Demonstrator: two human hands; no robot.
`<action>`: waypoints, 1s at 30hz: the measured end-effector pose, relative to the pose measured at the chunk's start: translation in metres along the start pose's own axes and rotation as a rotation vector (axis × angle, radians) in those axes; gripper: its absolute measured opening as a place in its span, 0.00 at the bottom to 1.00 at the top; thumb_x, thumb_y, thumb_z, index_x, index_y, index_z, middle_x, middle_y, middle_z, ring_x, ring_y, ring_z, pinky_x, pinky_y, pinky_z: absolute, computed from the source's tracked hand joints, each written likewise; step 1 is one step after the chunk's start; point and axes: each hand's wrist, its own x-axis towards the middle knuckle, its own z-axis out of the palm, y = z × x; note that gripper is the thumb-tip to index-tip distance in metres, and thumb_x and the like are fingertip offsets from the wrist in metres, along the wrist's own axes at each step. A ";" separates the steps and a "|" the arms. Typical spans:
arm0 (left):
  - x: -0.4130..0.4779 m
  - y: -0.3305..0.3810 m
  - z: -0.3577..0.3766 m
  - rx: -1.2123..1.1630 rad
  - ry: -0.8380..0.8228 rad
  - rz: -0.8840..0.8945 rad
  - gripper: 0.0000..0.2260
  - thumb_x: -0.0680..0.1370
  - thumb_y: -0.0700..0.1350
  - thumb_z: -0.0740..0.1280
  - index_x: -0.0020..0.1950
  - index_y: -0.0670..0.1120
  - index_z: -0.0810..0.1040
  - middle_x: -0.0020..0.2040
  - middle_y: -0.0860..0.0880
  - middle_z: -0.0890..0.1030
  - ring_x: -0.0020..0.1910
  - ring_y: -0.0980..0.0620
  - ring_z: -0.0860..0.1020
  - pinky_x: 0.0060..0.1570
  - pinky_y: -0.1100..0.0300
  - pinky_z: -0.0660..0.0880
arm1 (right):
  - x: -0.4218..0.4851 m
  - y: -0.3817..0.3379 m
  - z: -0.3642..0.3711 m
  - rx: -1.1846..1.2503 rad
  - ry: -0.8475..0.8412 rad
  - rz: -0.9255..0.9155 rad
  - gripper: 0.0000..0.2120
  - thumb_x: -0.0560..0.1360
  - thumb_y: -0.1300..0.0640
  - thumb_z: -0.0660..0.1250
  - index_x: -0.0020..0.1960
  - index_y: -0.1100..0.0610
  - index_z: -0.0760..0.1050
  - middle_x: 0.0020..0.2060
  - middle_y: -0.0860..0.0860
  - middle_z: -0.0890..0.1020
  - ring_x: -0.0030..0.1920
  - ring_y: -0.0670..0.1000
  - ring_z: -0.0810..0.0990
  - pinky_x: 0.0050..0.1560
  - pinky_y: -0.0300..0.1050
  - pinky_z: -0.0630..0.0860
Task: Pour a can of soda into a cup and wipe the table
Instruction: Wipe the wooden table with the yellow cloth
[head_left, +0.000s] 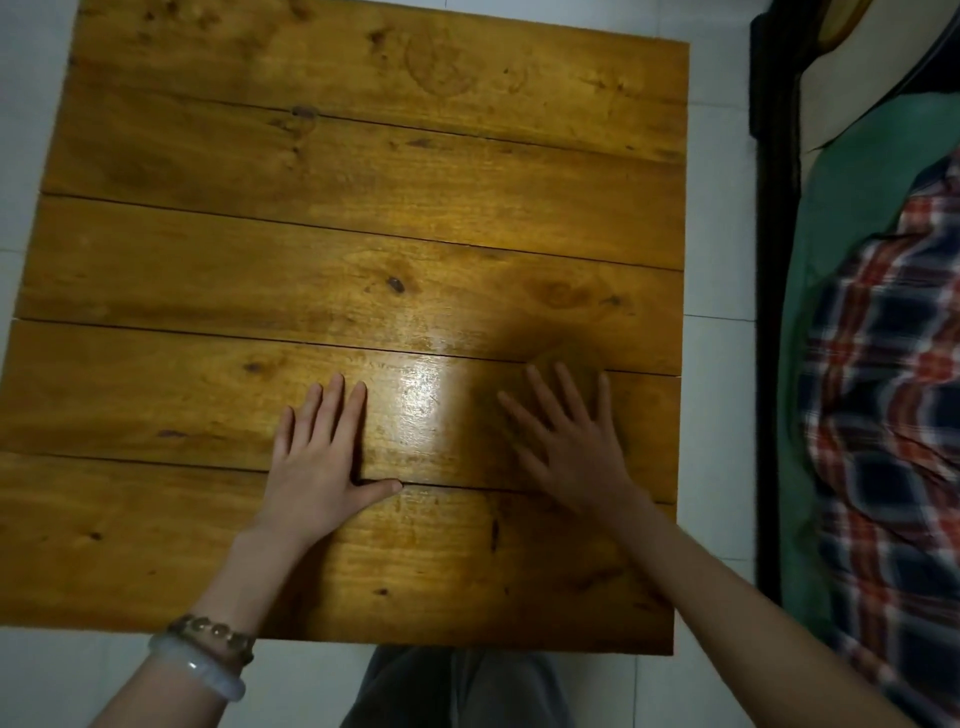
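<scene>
The left hand (317, 467) is laid flat on the bench (363, 182), low and left of centre, its fingers (332, 410) straight and together, thumb out. Right of it, the right hand (571, 447) is blurred, fingers spread flat over a dark round patch (569, 358); whether this is a cloth or a shadow cannot be told. No can or cup is seen. Wiping is judged to be in hand, and a sideways sweep is called for next.

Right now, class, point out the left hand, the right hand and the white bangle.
left hand (317, 457): head view, back of the hand.
right hand (571, 452): head view, back of the hand.
white bangle (197, 667): head view, middle of the visible band.
</scene>
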 end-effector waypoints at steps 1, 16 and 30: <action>0.000 0.000 0.000 -0.006 -0.004 0.000 0.53 0.64 0.71 0.65 0.76 0.51 0.38 0.76 0.49 0.39 0.75 0.48 0.39 0.72 0.46 0.40 | 0.014 0.007 -0.003 0.008 -0.001 0.068 0.26 0.78 0.38 0.47 0.75 0.42 0.55 0.75 0.53 0.59 0.75 0.60 0.54 0.67 0.73 0.52; -0.025 -0.021 -0.008 -0.089 0.013 -0.091 0.53 0.61 0.77 0.55 0.77 0.52 0.43 0.77 0.46 0.45 0.75 0.49 0.42 0.72 0.46 0.43 | 0.030 -0.065 0.008 0.019 0.032 -0.173 0.27 0.78 0.37 0.49 0.75 0.43 0.56 0.76 0.53 0.58 0.75 0.61 0.55 0.68 0.72 0.51; -0.026 -0.015 -0.001 -0.081 -0.069 -0.123 0.57 0.62 0.69 0.69 0.76 0.52 0.37 0.76 0.46 0.36 0.74 0.48 0.34 0.72 0.47 0.37 | 0.142 -0.076 -0.008 0.017 0.017 0.117 0.28 0.78 0.36 0.44 0.74 0.44 0.58 0.75 0.55 0.60 0.74 0.63 0.57 0.67 0.73 0.46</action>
